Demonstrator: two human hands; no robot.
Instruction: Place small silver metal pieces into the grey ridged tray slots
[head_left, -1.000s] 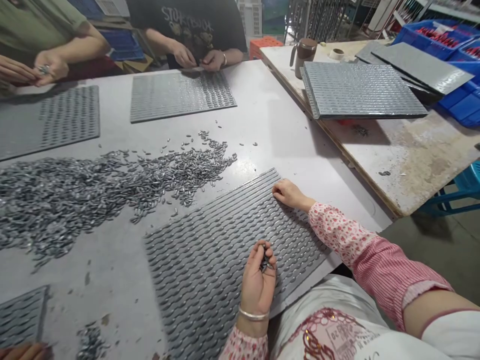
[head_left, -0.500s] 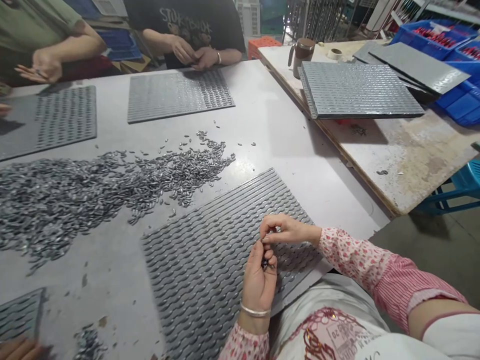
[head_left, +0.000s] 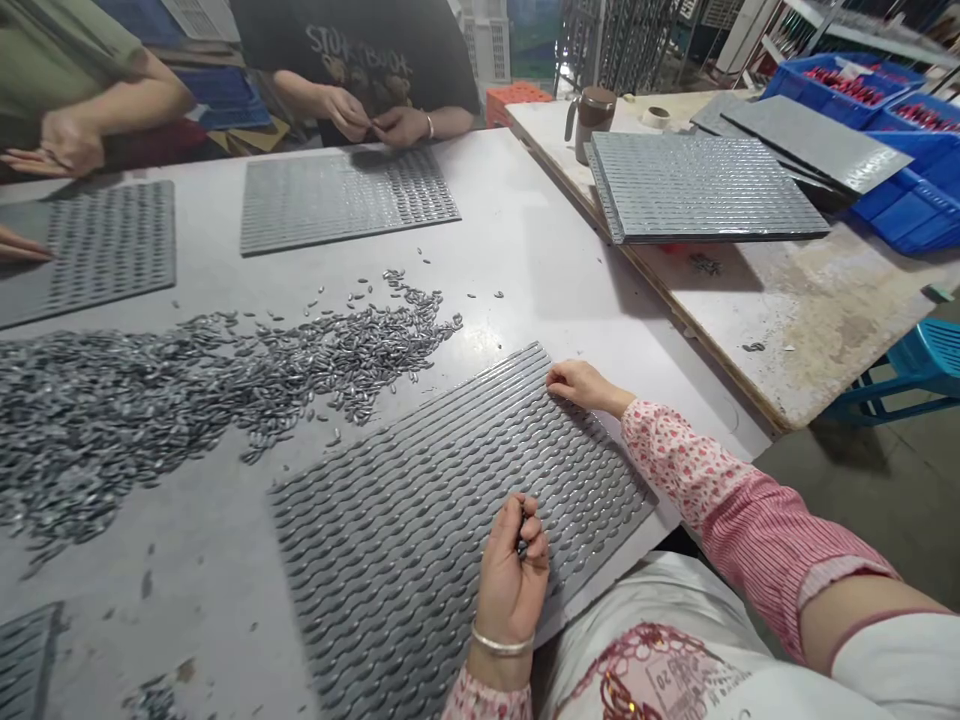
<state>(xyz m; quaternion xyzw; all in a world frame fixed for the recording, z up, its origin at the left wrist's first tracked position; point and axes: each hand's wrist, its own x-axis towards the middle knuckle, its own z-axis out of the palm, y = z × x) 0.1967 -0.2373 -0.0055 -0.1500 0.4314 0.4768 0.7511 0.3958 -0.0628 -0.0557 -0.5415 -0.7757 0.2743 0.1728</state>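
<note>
A grey grooved tray (head_left: 420,500) lies slantwise on the white table in front of me. My left hand (head_left: 514,575), with a silver bangle at the wrist, rests on the tray's near edge and is closed on a few small dark metal pieces. My right hand (head_left: 581,385) presses its fingertips on the tray's far right corner; whether a piece is under them I cannot tell. A wide heap of small grey metal pieces (head_left: 187,385) spreads over the table left of the tray.
Two co-workers sit across the table, their hands (head_left: 375,115) over other grooved trays (head_left: 345,195). A side table (head_left: 787,300) at right carries a stacked tray (head_left: 697,190), a brown mug (head_left: 592,120), tape and blue crates (head_left: 900,130). A blue stool (head_left: 922,365) stands beyond it.
My right hand went to my left hand half a second ago, then returned to the tray's far right corner. My left hand stayed at the near edge. The view shifted slightly.
</note>
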